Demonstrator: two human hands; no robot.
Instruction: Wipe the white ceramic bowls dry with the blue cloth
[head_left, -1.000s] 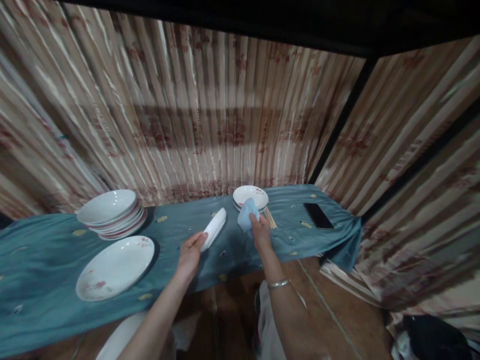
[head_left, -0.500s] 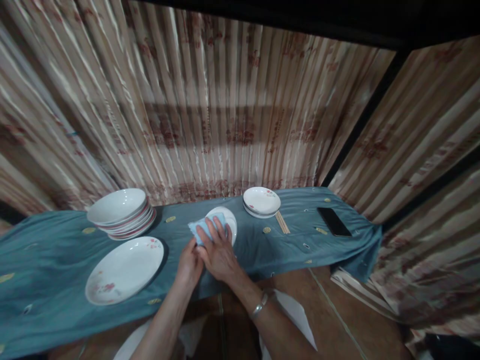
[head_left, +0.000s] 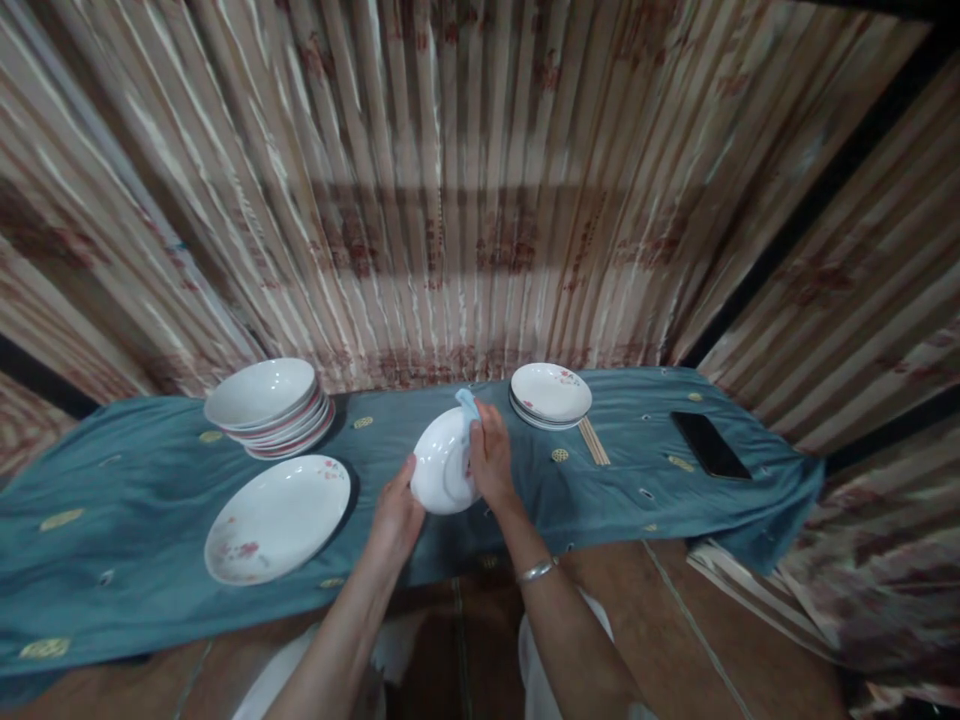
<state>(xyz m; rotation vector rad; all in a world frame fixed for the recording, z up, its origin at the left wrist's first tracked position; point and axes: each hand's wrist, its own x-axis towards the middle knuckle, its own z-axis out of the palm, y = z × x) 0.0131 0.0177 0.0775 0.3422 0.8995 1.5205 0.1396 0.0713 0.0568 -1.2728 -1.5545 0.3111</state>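
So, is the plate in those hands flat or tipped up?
Tipped up: the left hand holds the plate at a slant, its ringed underside turned toward the camera.

Two bare forearms point(head_left: 346, 620) reach forward, slanting toward each other. The left hand point(head_left: 397, 508) grips with its thumb uppermost; the right hand point(head_left: 491, 455), near it and slightly farther forward, has its fingers bent.

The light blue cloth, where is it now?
In the head view, the cloth is near the middle, held in the right hand at the upper rim of the white dish.
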